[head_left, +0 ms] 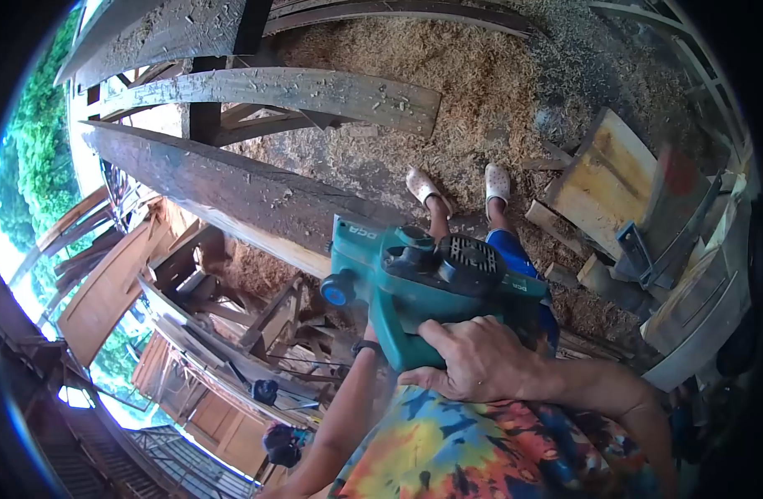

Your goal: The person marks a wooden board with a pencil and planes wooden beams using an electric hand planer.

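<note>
Woodworking area, seen from above. Wood shavings [473, 91] cover much of the ground, and green foliage [44, 158] shows beyond the structure at the left. Curved planks [290, 90] extend across the far left, some strewn with shavings. A long, thick timber [232, 183] runs from the far left toward the center; its upper face is dark and weathered, its side edge pale.

The green power planer [423, 291], marked "DCA", lies at the near end of this timber, with its blue-centered round knob toward the left and its black vented housing on the far side. The right hand [485, 362] is closed around the planer's rear handle, directly in front of the multicolored shirt [473, 449]. The left forearm [335, 424], with a dark band at the wrist, reaches behind the planer; the left hand is hidden there, and its grip cannot be determined.

Two pale perforated clogs [498, 183] stand among the shavings beyond the planer. To the right, a yellow-stained wood block [607, 170] leans among offcuts.
</note>
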A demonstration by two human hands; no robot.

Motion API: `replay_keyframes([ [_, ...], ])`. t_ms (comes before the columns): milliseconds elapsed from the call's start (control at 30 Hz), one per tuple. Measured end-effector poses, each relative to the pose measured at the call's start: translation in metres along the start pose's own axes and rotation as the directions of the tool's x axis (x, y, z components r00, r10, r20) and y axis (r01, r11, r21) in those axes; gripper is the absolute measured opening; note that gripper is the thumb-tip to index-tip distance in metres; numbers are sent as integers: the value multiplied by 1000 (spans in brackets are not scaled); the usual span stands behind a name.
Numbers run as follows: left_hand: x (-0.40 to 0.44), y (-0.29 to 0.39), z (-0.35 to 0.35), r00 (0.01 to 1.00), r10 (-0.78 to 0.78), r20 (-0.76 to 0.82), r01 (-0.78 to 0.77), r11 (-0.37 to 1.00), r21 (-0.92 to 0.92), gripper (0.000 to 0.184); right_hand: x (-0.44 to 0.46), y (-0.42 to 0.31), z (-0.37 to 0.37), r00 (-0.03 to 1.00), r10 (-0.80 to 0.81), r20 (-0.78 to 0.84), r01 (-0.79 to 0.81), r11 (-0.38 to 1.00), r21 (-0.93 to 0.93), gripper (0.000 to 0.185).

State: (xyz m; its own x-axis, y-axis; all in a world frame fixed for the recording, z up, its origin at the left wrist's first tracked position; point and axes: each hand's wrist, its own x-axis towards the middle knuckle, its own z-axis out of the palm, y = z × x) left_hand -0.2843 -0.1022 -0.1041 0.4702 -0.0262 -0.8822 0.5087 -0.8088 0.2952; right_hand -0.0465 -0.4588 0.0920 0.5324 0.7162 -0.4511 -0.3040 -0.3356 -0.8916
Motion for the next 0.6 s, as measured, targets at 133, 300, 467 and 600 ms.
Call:
replay_keyframes([
  [133, -5, -4, -3, 999, -45, 2, 45, 999, -14, 37, 27, -12, -4, 1000, -24, 8, 25, 999, -39, 63],
  [300, -5, -26, 3, 999, -4, -33, 5, 1000, 23, 37, 62, -34, -9, 999, -47, -2, 47, 997, -63, 62],
  [467, -6, -30, 11, 993, 85, -79, -59, 956, 288, 36, 124, -63, -8, 995, -102, 14, 101, 994, 42, 61],
  [600, -16, 10, 12, 977, -149, -154, 98, 950, -296, 37, 175, -66, 5, 978, -209, 0, 209, 977, 37, 62],
])
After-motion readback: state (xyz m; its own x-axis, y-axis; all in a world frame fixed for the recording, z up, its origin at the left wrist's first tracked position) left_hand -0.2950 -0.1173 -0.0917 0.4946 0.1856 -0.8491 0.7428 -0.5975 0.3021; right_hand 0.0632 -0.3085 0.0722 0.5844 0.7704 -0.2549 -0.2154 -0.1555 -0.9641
